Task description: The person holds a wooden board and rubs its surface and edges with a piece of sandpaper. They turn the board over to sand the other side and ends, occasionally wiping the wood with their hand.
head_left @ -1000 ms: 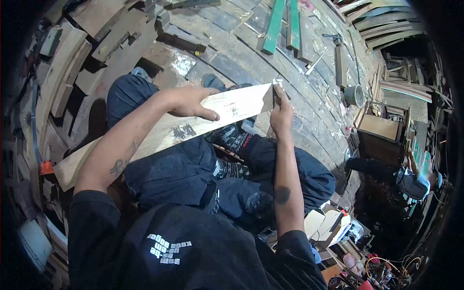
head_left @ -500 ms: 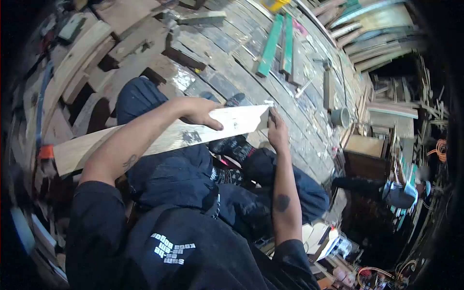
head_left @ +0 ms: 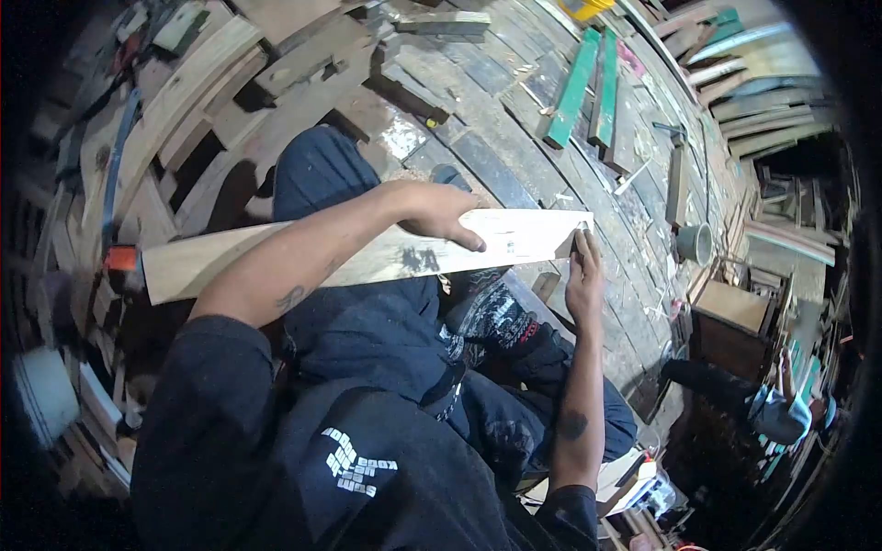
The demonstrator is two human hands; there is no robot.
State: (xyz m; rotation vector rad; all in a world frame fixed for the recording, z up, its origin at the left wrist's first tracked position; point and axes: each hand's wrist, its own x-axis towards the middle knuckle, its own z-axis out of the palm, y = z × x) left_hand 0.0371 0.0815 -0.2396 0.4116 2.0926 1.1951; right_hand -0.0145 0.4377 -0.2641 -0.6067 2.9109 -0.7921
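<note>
Across the lap (head_left: 367, 331), a board (head_left: 519, 234) points lengthwise left-to-right, left hand (head_left: 443, 215) and right hand (head_left: 584, 275) clamped on it.

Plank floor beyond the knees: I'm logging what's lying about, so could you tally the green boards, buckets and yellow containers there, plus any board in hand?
Green-painted boards: 2
Grey bucket: 1
Yellow container, partly cut off at the top edge: 1
Pale wooden board, held in the left hand: 1
Total: 5
</note>
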